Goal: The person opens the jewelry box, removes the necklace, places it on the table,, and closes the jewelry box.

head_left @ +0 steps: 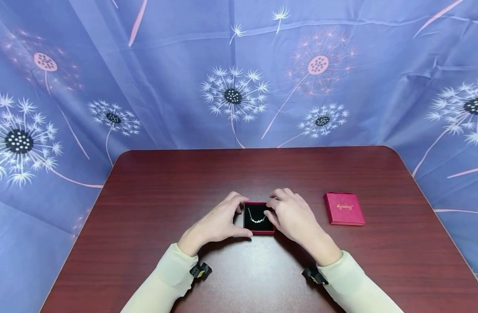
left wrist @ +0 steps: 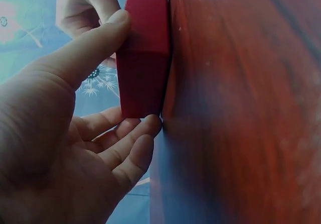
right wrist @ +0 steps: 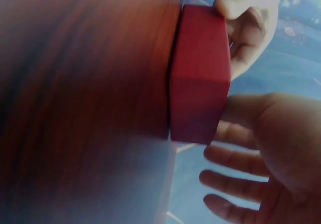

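A small red jewelry box (head_left: 258,233) sits uncovered on the table, with a black pad (head_left: 251,225) inside. A silver necklace (head_left: 257,221) lies curved across the pad. My left hand (head_left: 221,219) grips the box from the left, thumb on the near side and fingers on the far side. At the right edge, my right hand (head_left: 295,216) reaches over the box, its thumb on the pad by the chain's right end. Outside the box wall (right wrist: 200,48), its other fingers (right wrist: 235,161) extend fairly straight in the right wrist view. The right thumb's tip is hidden there.
A red lid (head_left: 345,209) with gold lettering lies to the right of the box on the dark wooden table (head_left: 164,182). Beyond the table's far edge hangs a blue curtain (head_left: 176,87) with dandelion prints.
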A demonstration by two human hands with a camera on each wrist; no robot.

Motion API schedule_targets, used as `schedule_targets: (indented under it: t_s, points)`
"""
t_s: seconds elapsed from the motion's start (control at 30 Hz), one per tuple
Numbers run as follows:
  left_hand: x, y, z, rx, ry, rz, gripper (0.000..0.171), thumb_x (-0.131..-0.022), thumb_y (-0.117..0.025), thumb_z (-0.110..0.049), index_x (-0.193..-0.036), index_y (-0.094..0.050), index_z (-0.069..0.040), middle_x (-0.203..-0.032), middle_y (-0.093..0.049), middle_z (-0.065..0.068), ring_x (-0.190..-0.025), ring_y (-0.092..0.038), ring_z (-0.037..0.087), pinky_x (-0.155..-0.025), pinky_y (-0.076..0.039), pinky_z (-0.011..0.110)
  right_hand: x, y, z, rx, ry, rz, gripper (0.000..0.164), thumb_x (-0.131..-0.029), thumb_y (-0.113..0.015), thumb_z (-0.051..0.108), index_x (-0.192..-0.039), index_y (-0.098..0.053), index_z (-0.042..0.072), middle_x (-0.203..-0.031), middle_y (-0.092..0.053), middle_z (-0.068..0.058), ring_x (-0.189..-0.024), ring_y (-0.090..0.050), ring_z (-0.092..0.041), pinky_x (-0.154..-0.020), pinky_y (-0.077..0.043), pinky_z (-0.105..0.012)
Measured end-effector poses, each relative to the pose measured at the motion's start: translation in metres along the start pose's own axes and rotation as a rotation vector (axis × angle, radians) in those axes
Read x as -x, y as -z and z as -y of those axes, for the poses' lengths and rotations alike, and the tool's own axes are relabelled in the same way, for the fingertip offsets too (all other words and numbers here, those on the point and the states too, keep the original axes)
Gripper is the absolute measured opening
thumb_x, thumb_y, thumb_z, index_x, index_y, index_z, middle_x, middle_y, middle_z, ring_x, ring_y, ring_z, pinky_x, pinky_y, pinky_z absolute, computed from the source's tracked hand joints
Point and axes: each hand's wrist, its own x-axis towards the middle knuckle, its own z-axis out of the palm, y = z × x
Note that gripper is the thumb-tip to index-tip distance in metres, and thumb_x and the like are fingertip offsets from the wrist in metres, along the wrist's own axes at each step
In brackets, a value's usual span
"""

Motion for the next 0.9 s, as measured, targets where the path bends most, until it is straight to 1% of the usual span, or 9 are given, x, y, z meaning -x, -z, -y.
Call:
schedule_targets:
  t_s: [0.17,0.33,0.5,0.63,0.73,0.9]
  points:
    - [0.0,-0.001,-0.001,0.002,-0.004,-0.007,0.088,-0.079,-0.096,-0.039,-0.146,-0.053,-0.004,-0.128,-0.053,0.0,-0.109,-0.057,0.013,-0.092,-0.052,0.032,-0.002,0.0,0.01,0.104,-0.043,-0.014,0.016,-0.093,-0.08,0.025,-0.095,-0.081,0.009,-0.107,-0.068,-0.005,-0.107,-0.061,-0.031,-0.082,-0.055,-0.045]
    - [-0.001,-0.002,0.0,0.001,-0.001,-0.009,0.087,-0.078,-0.096,-0.039,-0.146,-0.053,-0.004,-0.128,-0.053,0.0,-0.109,-0.058,0.014,-0.092,-0.052,0.032,-0.005,-0.002,0.015,0.159,-0.074,0.006,0.016,-0.094,-0.08,0.024,-0.089,-0.079,0.009,-0.103,-0.065,-0.003,-0.104,-0.059,-0.029,-0.077,-0.051,-0.043]
    - [-0.001,-0.001,0.0,-0.001,-0.001,-0.006,0.086,-0.078,-0.096,-0.038,-0.146,-0.053,-0.005,-0.129,-0.053,0.0,-0.109,-0.058,0.013,-0.092,-0.052,0.032,-0.008,-0.004,0.017,0.183,-0.092,0.049,0.017,-0.094,-0.08,0.025,-0.091,-0.079,0.009,-0.105,-0.065,-0.002,-0.105,-0.059,-0.028,-0.077,-0.05,-0.043]
    - [-0.002,-0.001,-0.001,0.0,-0.003,-0.002,0.087,-0.079,-0.096,-0.039,-0.146,-0.053,-0.004,-0.13,-0.053,0.0,-0.11,-0.057,0.012,-0.093,-0.051,0.031,-0.009,-0.004,0.018,0.179,-0.123,0.08,0.016,-0.093,-0.08,0.026,-0.094,-0.08,0.009,-0.105,-0.065,-0.002,-0.106,-0.06,-0.028,-0.075,-0.049,-0.043]
    - [-0.002,-0.001,-0.001,0.005,0.0,-0.001,0.087,-0.078,-0.096,-0.039,-0.146,-0.053,-0.004,-0.13,-0.053,0.0,-0.11,-0.057,0.012,-0.094,-0.051,0.031,-0.01,-0.005,0.02,0.183,-0.142,0.103,0.016,-0.094,-0.079,0.026,-0.093,-0.079,0.01,-0.104,-0.064,-0.003,-0.106,-0.059,-0.029,-0.075,-0.049,-0.043]
    - [-0.002,-0.002,0.001,0.004,0.004,-0.003,0.086,-0.079,-0.096,-0.038,-0.145,-0.053,-0.005,-0.129,-0.053,-0.001,-0.109,-0.058,0.013,-0.092,-0.052,0.031,-0.012,-0.004,0.022,0.206,-0.138,0.141,0.016,-0.094,-0.078,0.026,-0.091,-0.077,0.009,-0.106,-0.063,-0.004,-0.106,-0.056,-0.028,-0.077,-0.047,-0.044]
